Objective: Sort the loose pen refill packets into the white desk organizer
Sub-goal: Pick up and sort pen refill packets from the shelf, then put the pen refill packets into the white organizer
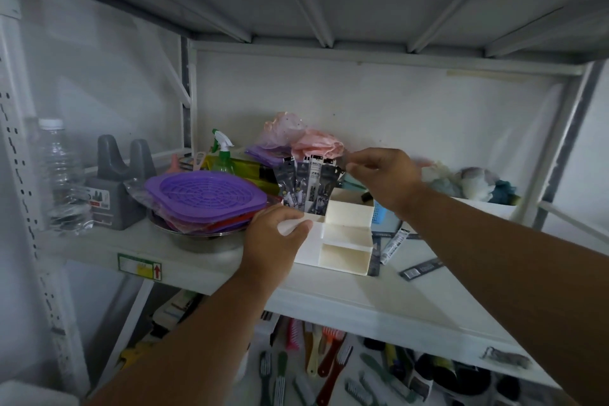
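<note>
Packets [308, 184] of pen refills stand bunched upright in the tall back compartment of the white organizer [342, 241], their tops just under the fingertips of the right hand [384, 180]; that hand's thumb and forefinger are pinched on the top edge of the rightmost packet, so I judge the step in hand to be seating one more packet among those already filed; the left hand [275, 234] grips the organizer's near-left corner, fingers curled over the rim, steadying it on the shelf [204, 260]; more loose packets [395, 245] lie flat on the shelf below and to the right of the right hand's fingers, touching or just beside the organizer's right wall, with another [421, 269] a little further out toward the shelf edge; the next move, by my reckoning, calls for letting go of the seated packet and reaching down right for one of these, sliding fingertips under its thin flat edge; open room lies to the right of the fingers and in front of the organizer, while to the left of the left hand's fingers a purple strainer [206, 198] stacked on a metal bowl [201, 239] crowds close, and behind the right fingertips pink plastic bags [309, 142] leave little clearance; the lower front compartments look free.
</note>
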